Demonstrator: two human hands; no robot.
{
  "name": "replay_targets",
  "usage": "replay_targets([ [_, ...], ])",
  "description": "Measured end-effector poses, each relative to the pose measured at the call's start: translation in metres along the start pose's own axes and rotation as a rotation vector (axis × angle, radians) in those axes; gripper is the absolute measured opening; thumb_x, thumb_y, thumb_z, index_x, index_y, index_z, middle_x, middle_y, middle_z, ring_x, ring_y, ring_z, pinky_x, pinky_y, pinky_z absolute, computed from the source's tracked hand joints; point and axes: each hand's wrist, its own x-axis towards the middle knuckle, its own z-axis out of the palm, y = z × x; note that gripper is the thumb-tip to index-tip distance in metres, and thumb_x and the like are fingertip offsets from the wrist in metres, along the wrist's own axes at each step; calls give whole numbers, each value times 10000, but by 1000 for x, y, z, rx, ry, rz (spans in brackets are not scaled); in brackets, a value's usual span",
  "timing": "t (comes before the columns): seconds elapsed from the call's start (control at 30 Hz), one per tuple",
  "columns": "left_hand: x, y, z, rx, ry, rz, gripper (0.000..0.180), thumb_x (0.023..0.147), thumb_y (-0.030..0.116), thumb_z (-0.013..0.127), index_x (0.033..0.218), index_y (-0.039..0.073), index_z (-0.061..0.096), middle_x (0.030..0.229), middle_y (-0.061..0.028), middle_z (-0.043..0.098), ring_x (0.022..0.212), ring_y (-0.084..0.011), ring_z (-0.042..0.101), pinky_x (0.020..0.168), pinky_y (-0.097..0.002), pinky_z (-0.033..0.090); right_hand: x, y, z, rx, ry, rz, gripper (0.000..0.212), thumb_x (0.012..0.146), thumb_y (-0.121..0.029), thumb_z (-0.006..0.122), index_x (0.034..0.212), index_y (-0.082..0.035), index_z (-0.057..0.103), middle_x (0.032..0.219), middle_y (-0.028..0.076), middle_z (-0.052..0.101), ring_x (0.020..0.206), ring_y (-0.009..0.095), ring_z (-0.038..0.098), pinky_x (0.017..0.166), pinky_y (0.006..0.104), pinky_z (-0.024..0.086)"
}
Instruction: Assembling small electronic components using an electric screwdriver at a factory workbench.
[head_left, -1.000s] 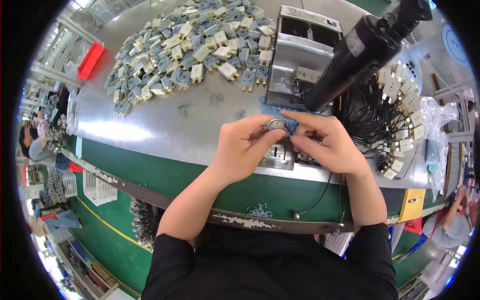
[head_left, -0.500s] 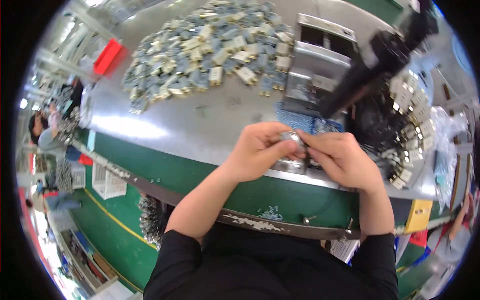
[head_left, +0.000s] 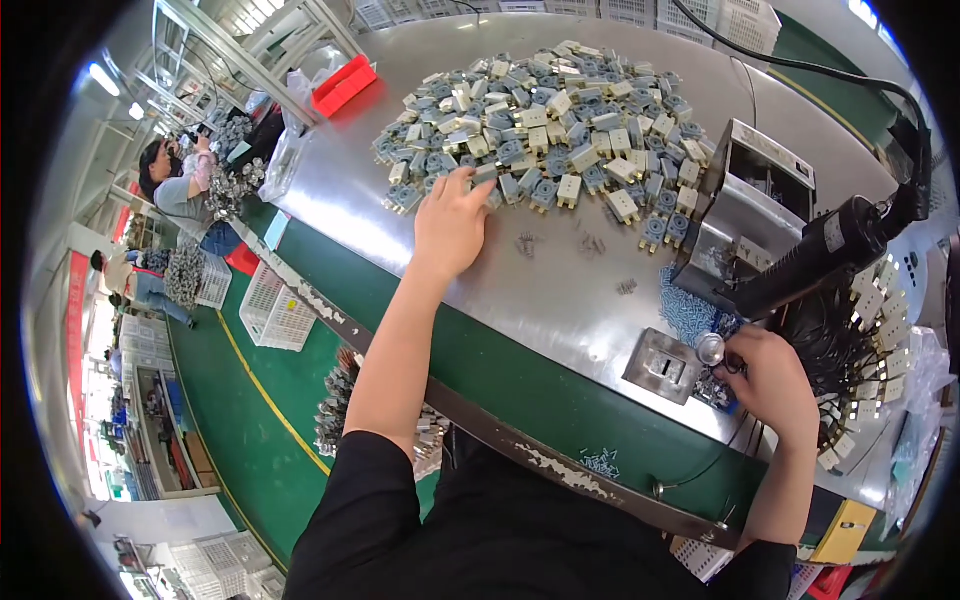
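A large heap of small grey and cream plug-like blocks (head_left: pixel 590 155) covers the far middle of the steel table. At the heap's near left edge is my left hand (head_left: pixel 450 225), its fingers apart and the tips by the nearest blocks. My right hand (head_left: pixel 775 380) pinches a round, shiny metal part (head_left: pixel 711 349) with something dark beside it. The part sits close to the right edge of a slotted metal block (head_left: pixel 662 367). Small blue screws (head_left: pixel 690 308) lie just beyond that block. Some small metal pieces near my right hand are partly hidden by it.
A black cylindrical power tool (head_left: pixel 812 250) on a jointed arm slants over the right side, before a steel box (head_left: pixel 755 190). Black cables with cream blocks (head_left: pixel 870 310) pile up at far right. A red tray (head_left: pixel 344 86) sits far left; loose screws (head_left: pixel 600 462) lie near the edge.
My hands, together on the metal part before, are now apart. The left has reached out to the heap; the right keeps the part. The view has swung, and the slotted block is uncovered.
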Motion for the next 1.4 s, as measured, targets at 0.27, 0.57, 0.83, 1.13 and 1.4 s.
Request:
replay_targets([
  [0.27, -38, 8, -25, -801, -19, -100, 205, 997, 128, 710, 1184, 64, 659, 1258, -96, 721, 1045, -244, 717, 884, -377, 576, 3, -4, 3, -14, 5, 12, 88, 828, 26, 672, 912, 26, 642, 941, 201, 640, 882, 438, 637, 792, 506, 510],
  [0.57, -71, 82, -47, -2147, -375, -696, 356, 1098, 152, 577, 1436, 38, 567, 1206, -133, 711, 879, -179, 698, 689, -260, 537, 2, -10, 4, -7, 55, 20, 122, 843, 31, 675, 956, 24, 627, 959, 217, 626, 907, 447, 638, 790, 508, 508],
  [0.83, -86, 141, -71, -1435, -218, -42, 584, 947, -61, 722, 1496, -48, 524, 1278, -133, 653, 1149, -214, 665, 985, -352, 546, 6, -4, 9, 31, 51, -17, 129, 824, 56, 645, 947, 25, 621, 941, 210, 627, 890, 445, 638, 785, 493, 518],
  [1.13, -67, 152, -76, -1170, -138, 255, 525, 786, -109, 837, 1282, -15, 694, 1229, -141, 684, 1144, -227, 679, 977, -356, 551, 2, -3, -2, 236, 107, -16, 104, 926, 14, 699, 978, 40, 612, 877, 199, 653, 784, 380, 617, 774, 417, 520],
  [1.4, -49, 184, -38, -1018, -380, 456, 336, 773, 39, 868, 1093, 61, 769, 1041, -90, 769, 984, -285, 737, 873, -385, 561, 1, -8, -6, 278, 60, 12, 122, 915, 12, 720, 973, 27, 614, 867, 201, 646, 792, 394, 617, 764, 426, 516],
])
